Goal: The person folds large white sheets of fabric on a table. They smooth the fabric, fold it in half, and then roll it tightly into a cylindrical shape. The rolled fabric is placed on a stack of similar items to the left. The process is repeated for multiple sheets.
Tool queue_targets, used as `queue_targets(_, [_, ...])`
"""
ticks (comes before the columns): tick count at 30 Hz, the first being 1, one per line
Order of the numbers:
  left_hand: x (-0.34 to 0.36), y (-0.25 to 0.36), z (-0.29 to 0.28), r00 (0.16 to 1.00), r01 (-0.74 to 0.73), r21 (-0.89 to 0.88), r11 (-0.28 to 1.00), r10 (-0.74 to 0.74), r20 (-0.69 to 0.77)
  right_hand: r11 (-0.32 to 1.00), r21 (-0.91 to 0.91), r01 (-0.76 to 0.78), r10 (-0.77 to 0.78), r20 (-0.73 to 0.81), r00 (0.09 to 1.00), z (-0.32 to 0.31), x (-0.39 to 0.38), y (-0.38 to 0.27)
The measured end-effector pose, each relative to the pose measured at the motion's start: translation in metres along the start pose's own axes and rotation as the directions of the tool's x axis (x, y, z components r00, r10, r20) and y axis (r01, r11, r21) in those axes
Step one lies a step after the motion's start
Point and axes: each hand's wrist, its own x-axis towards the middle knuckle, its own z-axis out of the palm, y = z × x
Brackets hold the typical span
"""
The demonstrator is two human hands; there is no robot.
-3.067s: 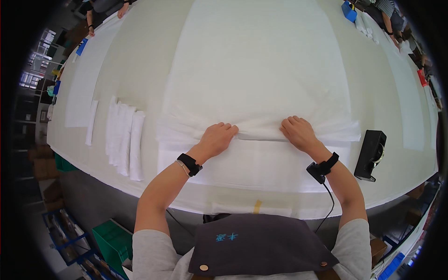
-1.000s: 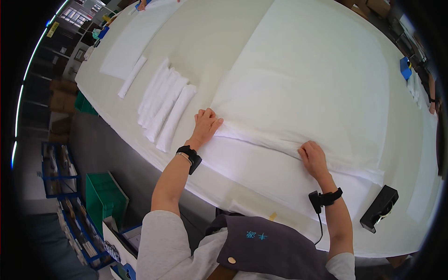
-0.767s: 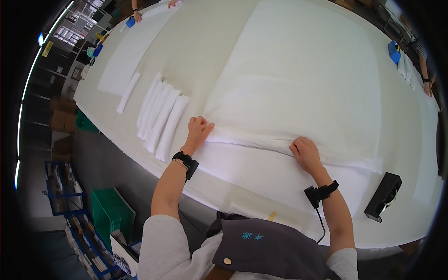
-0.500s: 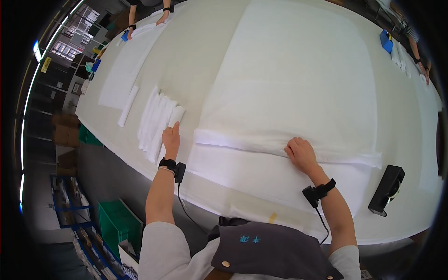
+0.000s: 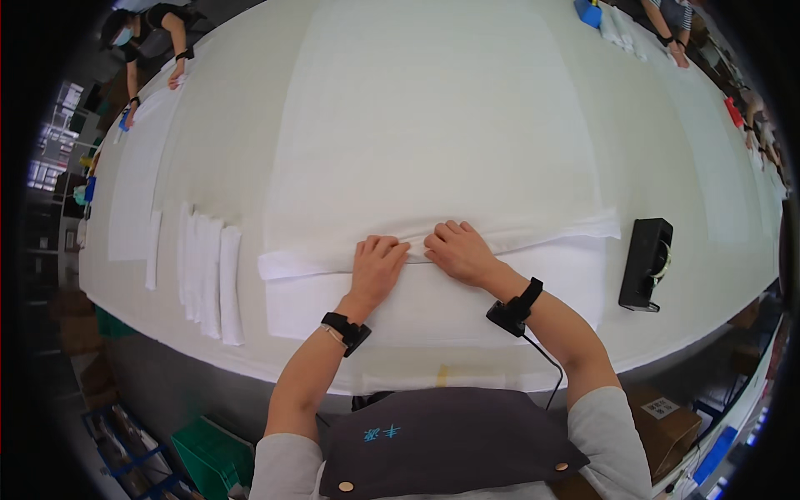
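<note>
A large white cloth [image 5: 433, 133] lies spread on the table, its near edge folded over into a long loose band [image 5: 533, 237]. My left hand [image 5: 379, 265] has its fingers curled closed on this band near the middle. Close beside it, my right hand [image 5: 458, 252] pinches the same band, the fingertips of both hands almost meeting. The fabric bunches up between them, and the fingertips are partly tucked into it. Nearer me, a flat white layer of cloth [image 5: 450, 312] shows below the band. Left of the cloth lie several white cloth rolls [image 5: 208, 279] side by side.
A black tape dispenser [image 5: 646, 267] stands right of the cloth. Co-workers handle white cloths at the far left and far right. A blue object [image 5: 588, 12] sits at the far edge. Beside the table are a green crate [image 5: 212, 458] and a cardboard box [image 5: 667, 429].
My left hand has moved from the rolls to the folded band and closed on it beside my right hand. The view has shifted, so the table things appear farther left.
</note>
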Motion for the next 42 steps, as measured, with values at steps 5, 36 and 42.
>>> queue_targets(5, [-0.001, 0.000, 0.000, 1.000, 0.027, -0.073, 0.997, -0.027, 0.010, 0.979, -0.164, -0.118, 0.123, 0.021, 0.992, -0.060, -0.068, 0.059])
queue_targets(36, [0.008, -0.003, -0.005, 0.996, 0.082, -0.235, 0.968, -0.072, 0.049, 0.743, -0.229, -0.629, 0.513, -0.410, 0.754, -0.080, -0.174, 0.164])
queue_targets(42, [0.000, -0.005, -0.005, 0.995, 0.096, -0.187, 0.978, -0.093, 0.022, 0.889, -0.206, -0.409, 0.300, -0.414, 0.860, -0.084, -0.161, 0.119])
